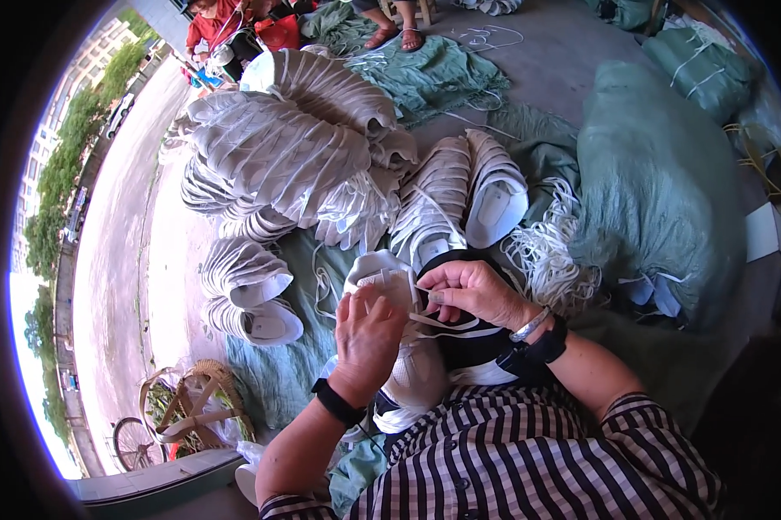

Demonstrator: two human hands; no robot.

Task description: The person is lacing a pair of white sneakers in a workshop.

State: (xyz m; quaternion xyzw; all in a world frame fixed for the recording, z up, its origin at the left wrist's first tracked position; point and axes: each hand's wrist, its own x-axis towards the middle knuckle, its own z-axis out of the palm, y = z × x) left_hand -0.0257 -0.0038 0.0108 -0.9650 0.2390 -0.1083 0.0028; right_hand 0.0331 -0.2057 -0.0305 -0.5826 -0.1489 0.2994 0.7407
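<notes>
left hand (pixel 369 334) hides shoe (pixel 412 364) middle | lace (pixel 438 322) ends unseen under fingers

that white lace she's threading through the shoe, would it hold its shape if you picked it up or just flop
Probably flop: the white lace curves loosely between the left hand and right hand. Likely very light, being thin and flat. It may tangle, like the loose laces heaped nearby.

The scene is in bright daylight, which comes from the open street side at the left. The pavement (pixel 113 260) there is almost washed out by glare. The right side is dimmer and in soft shade. The fisheye lens bends the buildings near the rim, and a black border surrounds the round picture. The centre is sharp.
</notes>
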